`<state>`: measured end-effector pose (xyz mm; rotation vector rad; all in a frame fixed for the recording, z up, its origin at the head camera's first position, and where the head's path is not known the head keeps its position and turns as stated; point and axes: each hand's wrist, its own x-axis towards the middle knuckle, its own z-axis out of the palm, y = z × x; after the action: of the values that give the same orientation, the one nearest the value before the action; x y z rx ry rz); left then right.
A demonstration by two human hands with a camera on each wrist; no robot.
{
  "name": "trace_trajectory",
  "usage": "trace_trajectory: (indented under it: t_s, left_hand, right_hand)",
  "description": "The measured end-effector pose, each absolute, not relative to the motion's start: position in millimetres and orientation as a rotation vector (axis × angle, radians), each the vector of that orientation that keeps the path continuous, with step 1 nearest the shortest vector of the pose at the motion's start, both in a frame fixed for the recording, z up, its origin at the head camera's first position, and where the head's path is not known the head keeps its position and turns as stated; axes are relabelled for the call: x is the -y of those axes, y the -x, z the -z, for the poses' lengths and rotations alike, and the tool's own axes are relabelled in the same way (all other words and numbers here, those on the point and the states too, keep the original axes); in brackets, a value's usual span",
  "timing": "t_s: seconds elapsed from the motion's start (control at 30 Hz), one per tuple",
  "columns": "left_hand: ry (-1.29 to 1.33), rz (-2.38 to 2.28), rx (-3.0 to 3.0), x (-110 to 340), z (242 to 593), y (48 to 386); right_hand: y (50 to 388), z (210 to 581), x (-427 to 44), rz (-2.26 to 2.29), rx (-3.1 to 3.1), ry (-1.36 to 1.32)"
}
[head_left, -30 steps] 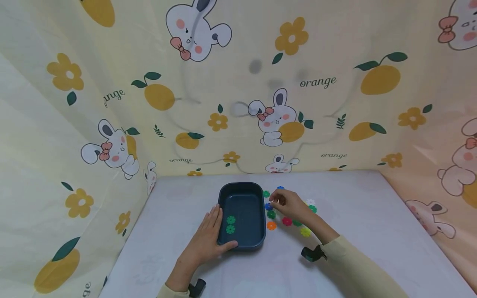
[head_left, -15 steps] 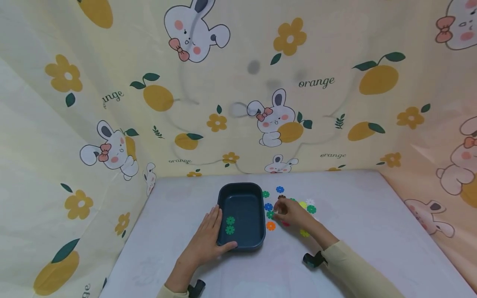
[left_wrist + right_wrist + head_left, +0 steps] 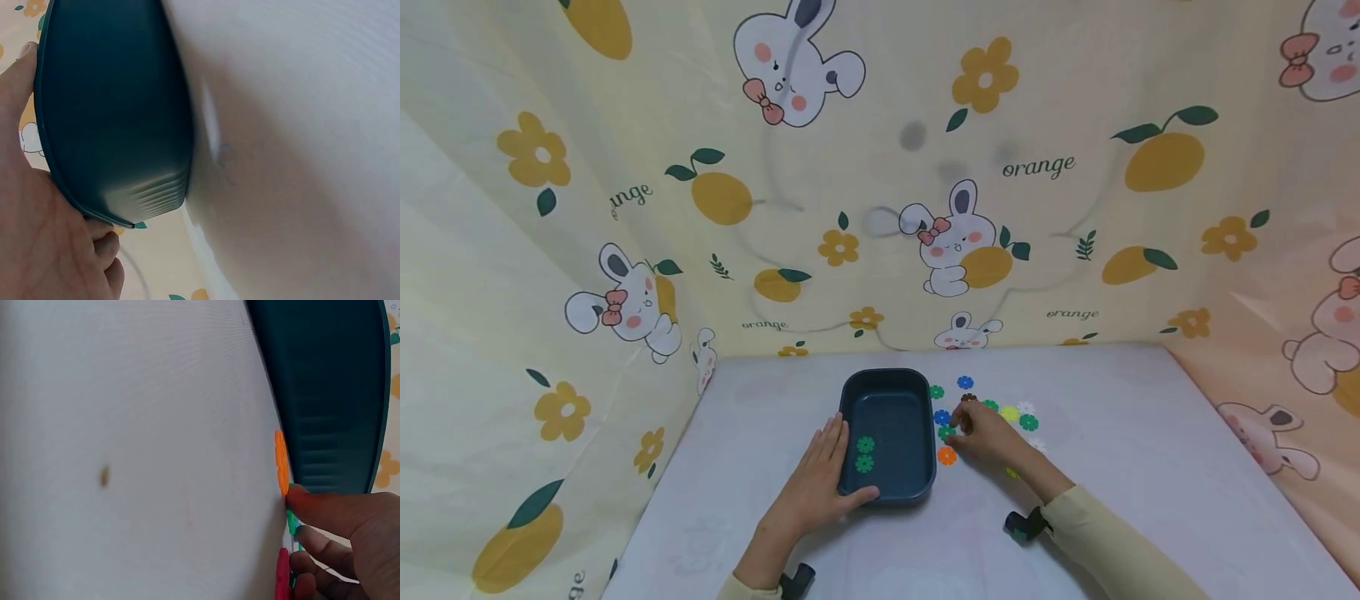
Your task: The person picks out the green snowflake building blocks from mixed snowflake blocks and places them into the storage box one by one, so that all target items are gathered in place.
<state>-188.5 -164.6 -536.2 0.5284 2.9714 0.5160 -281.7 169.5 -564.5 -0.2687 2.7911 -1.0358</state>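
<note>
Picking up seems the step: the right hand [image 3: 991, 435], fingers curled, has thumb and forefinger at a green flower-shaped disc [image 3: 944, 432] beside the dark blue tray [image 3: 897, 421], grip unclear. Straight-fingered, the left hand [image 3: 817, 472] braces the tray; a sure pinch seems needed next.

"orange" [image 3: 1039, 167] on patterned cloth backdrop [image 3: 850, 167]

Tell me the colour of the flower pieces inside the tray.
Green: both flower pieces in the tray show best in the head view.
</note>
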Motion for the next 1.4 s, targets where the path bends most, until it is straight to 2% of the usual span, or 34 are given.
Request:
trace_trajectory:
  t_s: [0.97, 1.4]
  left_hand:
    - [-0.536, -0.510, -2.978, 164.2, 536.2, 188.4]
    - [-0.537, -0.507, -2.974, 165.5, 536.6, 187.9]
  right_hand:
    - [278.4, 563.1, -162.8, 0.953, -2.875, 0.228]
    - [277.2, 561.8, -175.4, 1.248, -2.850, 0.269]
